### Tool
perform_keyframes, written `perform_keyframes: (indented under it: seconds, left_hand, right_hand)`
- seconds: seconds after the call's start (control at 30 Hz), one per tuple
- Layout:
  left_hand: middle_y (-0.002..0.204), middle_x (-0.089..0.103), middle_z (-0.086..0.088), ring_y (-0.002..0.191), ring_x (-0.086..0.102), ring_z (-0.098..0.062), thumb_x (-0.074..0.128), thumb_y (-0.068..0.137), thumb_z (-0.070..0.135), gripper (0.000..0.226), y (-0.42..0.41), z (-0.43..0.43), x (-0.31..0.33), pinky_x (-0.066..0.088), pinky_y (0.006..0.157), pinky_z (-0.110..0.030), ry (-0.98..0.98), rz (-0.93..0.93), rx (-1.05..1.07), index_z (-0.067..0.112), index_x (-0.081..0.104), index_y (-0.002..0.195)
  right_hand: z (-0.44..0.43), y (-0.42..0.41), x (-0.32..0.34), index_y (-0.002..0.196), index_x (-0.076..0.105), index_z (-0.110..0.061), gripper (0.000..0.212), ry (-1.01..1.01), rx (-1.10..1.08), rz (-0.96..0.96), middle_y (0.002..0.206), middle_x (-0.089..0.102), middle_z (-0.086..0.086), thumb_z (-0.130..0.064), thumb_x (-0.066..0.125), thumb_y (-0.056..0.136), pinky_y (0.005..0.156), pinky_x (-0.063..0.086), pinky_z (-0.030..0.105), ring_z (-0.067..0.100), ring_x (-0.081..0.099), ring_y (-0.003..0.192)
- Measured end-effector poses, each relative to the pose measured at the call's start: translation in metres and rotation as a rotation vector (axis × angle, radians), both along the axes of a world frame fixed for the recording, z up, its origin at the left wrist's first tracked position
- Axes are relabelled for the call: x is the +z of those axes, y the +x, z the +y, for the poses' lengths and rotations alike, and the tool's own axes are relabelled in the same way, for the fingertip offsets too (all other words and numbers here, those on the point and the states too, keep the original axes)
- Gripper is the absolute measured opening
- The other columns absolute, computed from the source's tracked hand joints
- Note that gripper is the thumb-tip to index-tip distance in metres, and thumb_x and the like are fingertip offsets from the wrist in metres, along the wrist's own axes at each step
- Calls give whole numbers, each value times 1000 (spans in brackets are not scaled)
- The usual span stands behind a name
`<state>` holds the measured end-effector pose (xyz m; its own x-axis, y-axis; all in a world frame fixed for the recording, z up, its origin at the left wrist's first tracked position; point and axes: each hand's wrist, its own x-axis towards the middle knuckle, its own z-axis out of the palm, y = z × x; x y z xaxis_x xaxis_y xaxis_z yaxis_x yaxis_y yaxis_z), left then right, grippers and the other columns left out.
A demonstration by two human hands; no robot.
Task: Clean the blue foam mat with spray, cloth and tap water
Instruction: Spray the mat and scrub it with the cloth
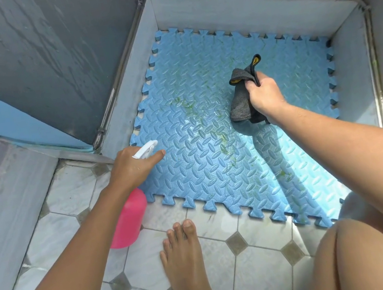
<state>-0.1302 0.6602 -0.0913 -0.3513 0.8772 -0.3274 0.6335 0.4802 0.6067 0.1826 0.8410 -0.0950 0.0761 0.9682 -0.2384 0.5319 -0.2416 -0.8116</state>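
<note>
From the head view, my left hand [133,165] sits left of centre, curled over the white trigger head [144,149] of a pink spray bottle [128,220]. One finger sticks out straight toward the right. The others wrap under the head where I cannot see them, and my wrist hides the bottle's neck. The bottle's body hangs below my forearm, over the tiled floor [252,248] just beside the mat's left corner. The blue foam mat [214,166] fills the centre and right of the frame, lying flat in a corner between pale walls [239,9] at the top and right. Greenish stains run across its middle, and my right arm and knee [366,255] cover its lower right corner. My right hand [264,97], right of centre and upward, is fisted tight round a bunched grey cloth [241,101] with yellow showing on its inner face. The cloth's lower end droops to the mat, though actual contact is hard to make out. My bare foot [183,259] rests on the tiles at the bottom centre.
</note>
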Motion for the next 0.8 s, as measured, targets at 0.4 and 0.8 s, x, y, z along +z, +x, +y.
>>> perform_keyframes:
  seconds: [0.4,0.8]
  left_hand:
    - [53,54,-12,50,46,-12,80,74,52,62,9,3,-1,38,53,-29,22,-140,-193,2,49,58]
    - [56,68,-5,55,61,-11,83,72,53,54,12,0,1,48,65,-29,-124,-263,-220,0,71,73]
  right_hand:
    - [4,-3,-7,130,61,-22,31,-16,-22,32,112,65,-1,-24,47,103,92,49,34,22,61,106]
    - [9,4,-5,128,63,-25,31,-22,-105,89,112,70,-2,-28,48,100,95,54,38,21,65,105]
